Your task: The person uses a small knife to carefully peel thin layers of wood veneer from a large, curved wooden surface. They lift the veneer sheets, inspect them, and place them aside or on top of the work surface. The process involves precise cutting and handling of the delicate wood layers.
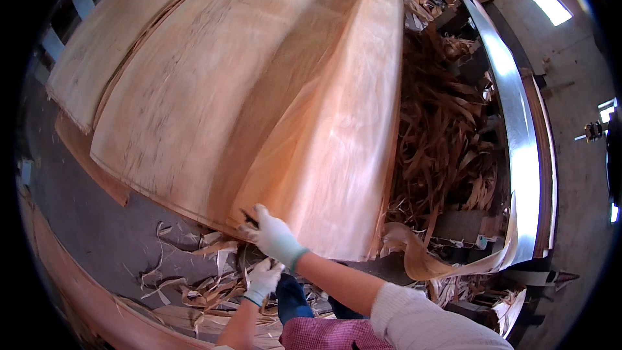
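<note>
A large sheet of thin wood veneer [343,168] lies on top of a wide stack, its right part lifted into a long ridge and blurred by motion. My right hand [273,236], in a white glove with a pale green cuff, is at the near edge of this sheet. Its fingers are apart and look dark at the tips; nothing shows held in them. Just below, nearer my body, my left hand [264,280] wears a similar glove. Its fingers are curled, and whatever they may hold is hidden.
More veneer sheets [155,110] lie on the left of the stack. Torn veneer strips [207,291] litter the floor by my legs. A heap of brown scraps [440,123] fills the space to the right, beside a long shiny metal strip [518,123]. A curled veneer strip [421,259] bends below it.
</note>
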`<state>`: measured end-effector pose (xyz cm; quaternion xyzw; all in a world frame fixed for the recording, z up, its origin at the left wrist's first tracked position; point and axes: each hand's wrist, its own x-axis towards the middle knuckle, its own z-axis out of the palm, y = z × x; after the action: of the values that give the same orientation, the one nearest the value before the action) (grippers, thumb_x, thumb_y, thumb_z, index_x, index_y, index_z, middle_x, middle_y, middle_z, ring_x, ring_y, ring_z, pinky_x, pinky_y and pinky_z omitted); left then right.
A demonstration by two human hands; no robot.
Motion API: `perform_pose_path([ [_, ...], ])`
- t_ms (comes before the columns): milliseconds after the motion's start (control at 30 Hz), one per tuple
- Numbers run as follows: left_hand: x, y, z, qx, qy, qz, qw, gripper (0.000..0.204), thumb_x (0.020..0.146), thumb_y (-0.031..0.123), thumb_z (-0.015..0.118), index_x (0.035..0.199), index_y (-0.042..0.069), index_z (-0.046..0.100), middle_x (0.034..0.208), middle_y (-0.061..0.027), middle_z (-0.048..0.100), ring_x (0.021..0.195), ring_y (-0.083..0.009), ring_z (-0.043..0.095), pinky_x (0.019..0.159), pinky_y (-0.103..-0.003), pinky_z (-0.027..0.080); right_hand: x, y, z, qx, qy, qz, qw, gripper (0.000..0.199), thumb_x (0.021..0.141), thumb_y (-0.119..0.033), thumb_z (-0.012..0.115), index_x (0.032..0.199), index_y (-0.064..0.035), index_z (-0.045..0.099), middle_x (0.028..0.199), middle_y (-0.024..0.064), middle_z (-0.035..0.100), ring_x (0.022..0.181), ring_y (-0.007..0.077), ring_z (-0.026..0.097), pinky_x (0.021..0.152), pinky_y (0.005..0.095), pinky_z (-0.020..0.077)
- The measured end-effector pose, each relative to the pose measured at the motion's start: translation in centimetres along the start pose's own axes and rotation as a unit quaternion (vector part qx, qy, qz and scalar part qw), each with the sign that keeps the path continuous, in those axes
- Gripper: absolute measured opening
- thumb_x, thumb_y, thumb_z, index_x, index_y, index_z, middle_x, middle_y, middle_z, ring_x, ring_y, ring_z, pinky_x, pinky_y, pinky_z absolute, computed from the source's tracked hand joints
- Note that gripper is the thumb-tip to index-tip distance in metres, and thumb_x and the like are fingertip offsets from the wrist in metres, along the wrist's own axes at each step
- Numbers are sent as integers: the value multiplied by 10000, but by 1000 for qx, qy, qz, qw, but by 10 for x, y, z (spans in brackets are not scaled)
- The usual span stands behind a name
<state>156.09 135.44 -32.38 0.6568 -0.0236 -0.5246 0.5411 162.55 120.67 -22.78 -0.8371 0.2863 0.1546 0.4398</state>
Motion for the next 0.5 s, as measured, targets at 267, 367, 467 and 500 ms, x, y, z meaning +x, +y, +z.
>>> perform_pose_path([
  [267, -1, 33, 0, 29, -38, -71, 996, 365, 847, 279, 701, 1026, 17, 520, 871, -55, 557, 646, -117, 564, 572, -259, 526, -15, 81, -31, 28, 176, 95, 979, 539, 843, -432, 639, 1120, 28, 598, 1010, 244, 654, 959, 414, 616, 837, 458, 484],
  [367, -27, 55, 21, -93, -29, -129, 987, 293, 963, 316, 533, 1004, 26, 522, 751, -45, 546, 563, -116, 539, 522, -270, 510, -26, 70, -29, 64, 110, 151, 980, 578, 815, -489, 651, 1119, 1, 607, 1049, 254, 646, 977, 412, 617, 837, 452, 485],
  [467, -78, 115, 45, -115, -59, -121, 984, 276, 1010, 297, 439, 1027, 33, 517, 751, -52, 554, 563, -120, 545, 515, -274, 517, -48, 38, -37, 102, 172, 164, 966, 460, 828, -442, 632, 1070, -50, 634, 952, 228, 672, 918, 394, 641, 799, 444, 494],
  [500, -93, 132, 49, -87, -86, -106, 987, 272, 1012, 298, 443, 1064, 39, 512, 791, -53, 576, 597, -118, 568, 566, -263, 530, -57, 26, -44, 113, 201, 180, 956, 423, 835, -420, 625, 1052, -57, 640, 918, 220, 678, 894, 392, 646, 784, 444, 496],
])
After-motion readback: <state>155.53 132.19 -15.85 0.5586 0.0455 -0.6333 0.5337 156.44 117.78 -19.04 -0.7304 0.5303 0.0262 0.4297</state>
